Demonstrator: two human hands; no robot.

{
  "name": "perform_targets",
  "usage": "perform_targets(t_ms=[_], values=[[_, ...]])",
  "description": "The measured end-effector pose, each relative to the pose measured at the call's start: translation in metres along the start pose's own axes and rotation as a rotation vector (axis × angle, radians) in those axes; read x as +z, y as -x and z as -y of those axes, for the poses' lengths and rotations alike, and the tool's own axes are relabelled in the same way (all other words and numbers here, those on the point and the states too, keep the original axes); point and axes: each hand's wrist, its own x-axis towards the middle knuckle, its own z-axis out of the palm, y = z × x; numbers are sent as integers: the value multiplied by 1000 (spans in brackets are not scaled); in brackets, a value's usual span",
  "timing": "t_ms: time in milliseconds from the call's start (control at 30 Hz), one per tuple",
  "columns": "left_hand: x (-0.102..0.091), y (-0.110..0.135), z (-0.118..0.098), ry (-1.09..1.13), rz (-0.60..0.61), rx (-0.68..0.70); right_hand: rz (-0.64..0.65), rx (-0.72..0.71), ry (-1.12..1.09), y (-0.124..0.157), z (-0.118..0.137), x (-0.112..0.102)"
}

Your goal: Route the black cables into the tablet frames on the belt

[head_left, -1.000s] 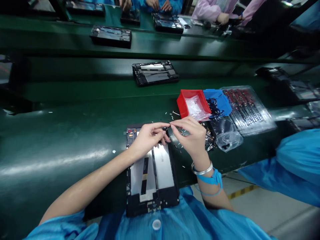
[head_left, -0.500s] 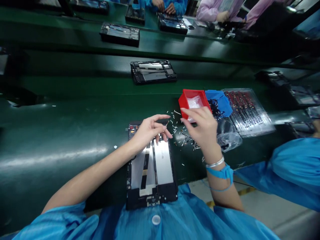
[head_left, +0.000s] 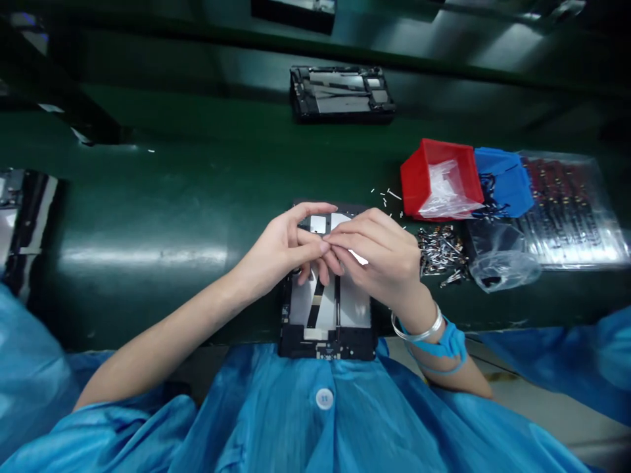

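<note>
An opened tablet-like device (head_left: 300, 340) lies in front of me at the bench edge, with silvery panels and a dark ribbon strip showing inside. Over its upper part, my left hand (head_left: 283, 249) is closed in a pinch between thumb and fingers. My right hand (head_left: 387, 253) pinches at the same spot, its fingertips meeting those of the left. Whatever small piece lies between them is hidden by the fingers. A pile of small metal parts (head_left: 440, 251) is just right of my right hand, and little white strips (head_left: 384, 199) are scattered beyond it.
A red bin (head_left: 413, 187) holds clear plastic pieces; beside it a blue bin (head_left: 515, 184) holds black parts. Farther right are a clear plastic bag (head_left: 507, 266) and a clear tray (head_left: 582, 236). Another opened device (head_left: 342, 98) lies farther back. Blue sleeves (head_left: 29, 368) of neighbours flank me.
My right hand has moved left from near the red bin and closed in a pinch at my left fingertips. The view has tilted down and shifted left.
</note>
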Motion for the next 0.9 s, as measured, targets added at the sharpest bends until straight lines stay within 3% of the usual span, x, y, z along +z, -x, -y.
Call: perform_targets(t_ms=[100, 233, 300, 367, 467, 633, 900], values=[[-8, 24, -3, -212, -85, 61, -32, 232, -139, 0, 12, 7], [-26, 63, 19, -782, -394, 318, 8, 799, -558, 10, 21, 23], [-36, 77, 39, -1022, -419, 456, 59, 984, -735, 15, 22, 33], [-42, 86, 58, -1176, -356, 548, 64, 1083, -789, 18, 21, 42], [-44, 91, 75, -1329, -263, 587, 33, 1130, -741, 19, 19, 51], [-41, 91, 77, -1574, -170, 573, 21, 1088, -644, 19, 19, 55], [-37, 88, 81, -1611, -195, 557, 98, 938, -483, 19, 15, 48]])
